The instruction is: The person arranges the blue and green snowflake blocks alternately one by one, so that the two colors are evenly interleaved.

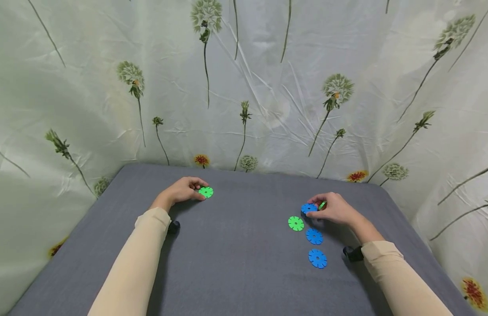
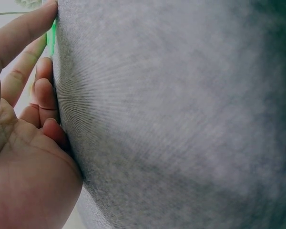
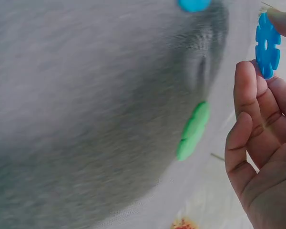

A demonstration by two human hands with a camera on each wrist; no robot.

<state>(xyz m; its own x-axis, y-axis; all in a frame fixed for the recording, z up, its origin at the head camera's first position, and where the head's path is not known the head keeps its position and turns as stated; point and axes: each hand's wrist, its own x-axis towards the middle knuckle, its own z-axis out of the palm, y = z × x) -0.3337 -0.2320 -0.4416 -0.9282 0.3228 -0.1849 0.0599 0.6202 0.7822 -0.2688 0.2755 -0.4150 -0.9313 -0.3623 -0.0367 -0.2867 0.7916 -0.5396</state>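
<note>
At the left of the grey table, my left hand (image 1: 184, 190) has thumb and forefinger at the edges of a green notched disc (image 1: 206, 192), pinching it close to the cloth. The left wrist view shows only a thin green edge of that disc (image 2: 51, 39) beyond the thumb. Across the table, my right hand (image 1: 334, 208) pinches a blue notched disc (image 1: 309, 208) between thumb and fingers. From the right wrist, this blue disc (image 3: 267, 45) appears held up off the table, with its centre hole visible.
Near the right hand lie a green disc (image 1: 296, 223) and two blue discs, one (image 1: 314, 236) above the other (image 1: 317, 258). Another green disc (image 1: 323, 205) is partly hidden behind the right hand. A dandelion-print curtain (image 1: 267, 96) hangs behind the grey table (image 1: 236, 263).
</note>
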